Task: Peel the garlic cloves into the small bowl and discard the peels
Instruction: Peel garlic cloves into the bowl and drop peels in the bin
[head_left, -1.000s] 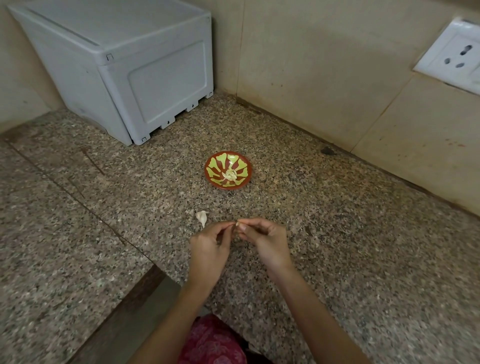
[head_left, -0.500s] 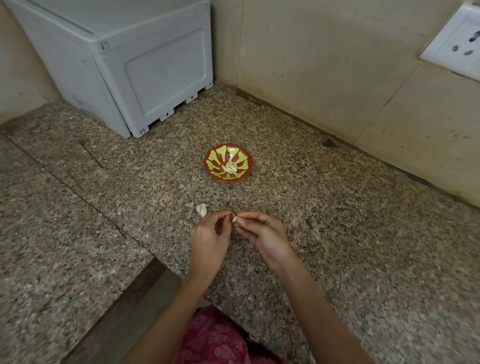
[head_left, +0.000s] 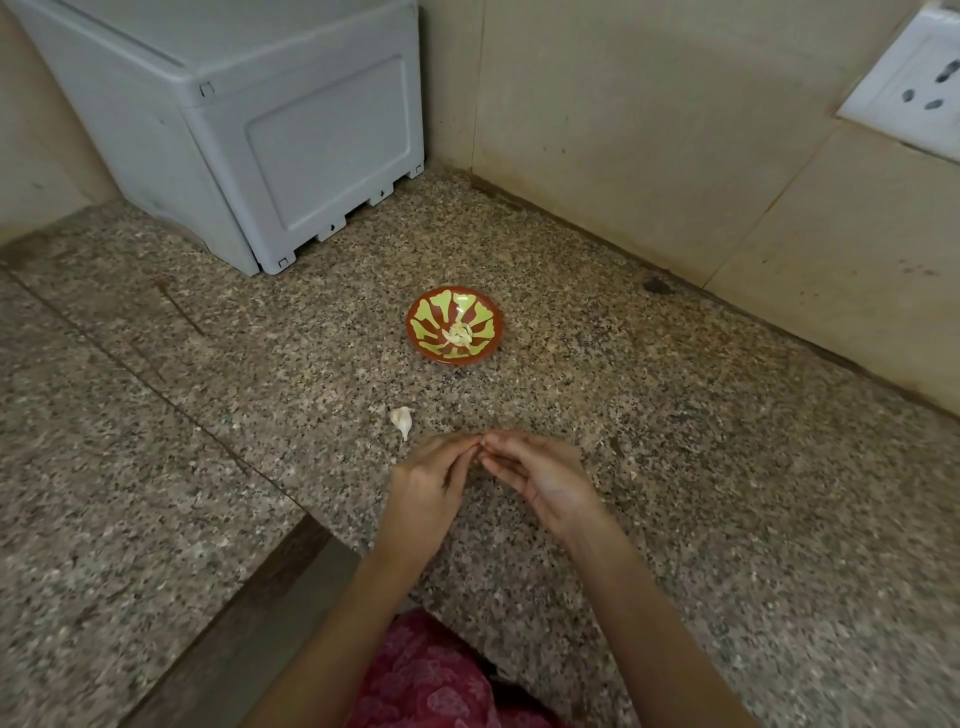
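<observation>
Fingers of left hand (head_left: 431, 483) and right hand (head_left: 540, 480) now closed tip to tip. White clove bit seen a moment ago is hidden, so can't tell the grip. Likely mid-peel. One unpeeled white garlic clove (head_left: 401, 420) just left on the speckled granite desk (head_left: 675, 467). Peeled cloves (head_left: 457, 335) in the red-and-green small bowl (head_left: 423, 325), farther.

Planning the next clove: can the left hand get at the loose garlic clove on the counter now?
Probably yes: the garlic clove lies on bare counter just beyond the left hand, nothing between them, though its fingertips are busy against the right hand.
</observation>
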